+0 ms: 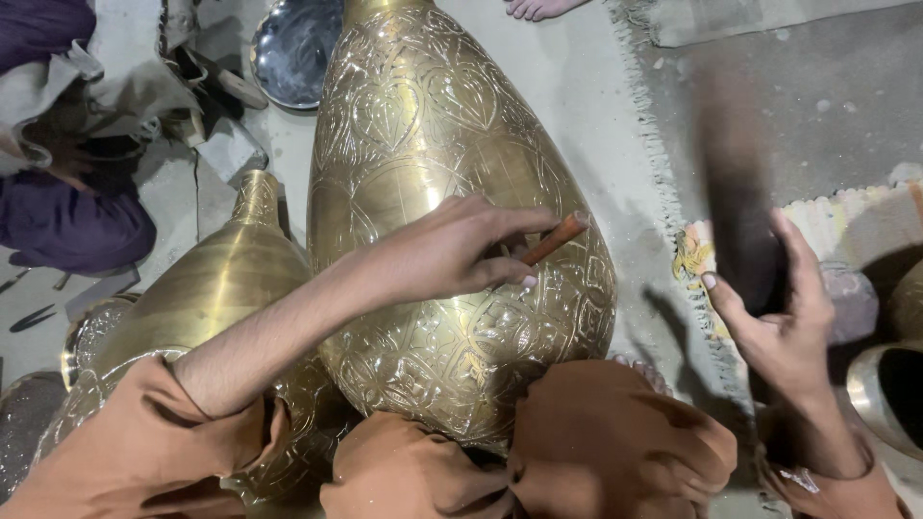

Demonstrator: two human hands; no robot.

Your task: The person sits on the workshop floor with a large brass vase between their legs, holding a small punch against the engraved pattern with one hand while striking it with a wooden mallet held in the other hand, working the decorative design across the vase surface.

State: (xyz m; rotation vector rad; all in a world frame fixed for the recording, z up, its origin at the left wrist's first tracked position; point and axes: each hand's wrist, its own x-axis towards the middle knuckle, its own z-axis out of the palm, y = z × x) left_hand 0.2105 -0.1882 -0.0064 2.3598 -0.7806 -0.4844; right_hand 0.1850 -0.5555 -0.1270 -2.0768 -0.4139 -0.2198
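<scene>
Grey floor, engraved brass vase (pixel 433 173), chisel (pixel 556 238)

**Workshop floor**

A pale concrete floor (pixel 596 86) lies dusty and cracked at left. A grey mat (pixel 798 96) with a frayed edge covers the right side. A patterned rug (pixel 846 221) sits beside it. Light is dim, warm.

Smaller plain brass vase (pixel 226 288) lying to the left, dark shiny metal bowl (pixel 293 48) up top, somebody in purple cloth (pixel 67 226) far left, fringed mat (pixel 769 115) on the floor, w/ bare toes (pixel 538 8) at the top edge.
</scene>
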